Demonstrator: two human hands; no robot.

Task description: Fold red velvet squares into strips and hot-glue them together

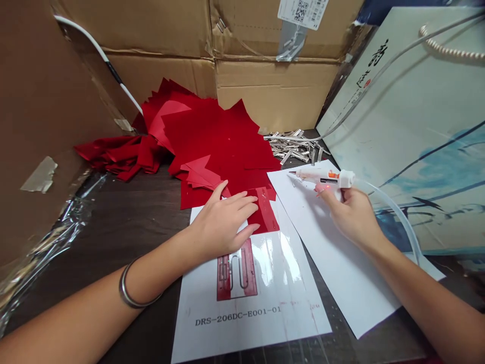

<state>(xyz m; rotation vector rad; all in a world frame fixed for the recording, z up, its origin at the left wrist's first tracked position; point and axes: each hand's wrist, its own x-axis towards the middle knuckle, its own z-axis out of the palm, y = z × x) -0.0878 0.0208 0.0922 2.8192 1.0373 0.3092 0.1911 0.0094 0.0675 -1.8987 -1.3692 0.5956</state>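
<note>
From the head view: left hand lying flat on a small red paper piece, right at the top edge of a shiny printed sheet. Fingers open and a little spread, pressing down, with no pinch on anything. Silver bangle around the left arm near the wrist.

Right hand over a plain white paper sheet, curled shut around the grip of a white hot glue gun. Tip of the gun pointing left, toward the left hand, but not touching the red paper. Orange trigger part on top of the gun. Clear cord curving away from the back of the gun, down to the right.

On the shiny printed sheet, a red and white picture of a bent shape, with the letters and numbers DRS-206DC-E001-01 below it. White paper sheet lying partly beside and partly under the edge of it, at a slant.

Just behind the left hand, a big fanned heap of red paper pieces, with a crumpled red pile at its left side. Past the heap, a pile of silver metal clips. All of this on a dark table, with cardboard box walls behind and a pale painted board at the right.
</note>
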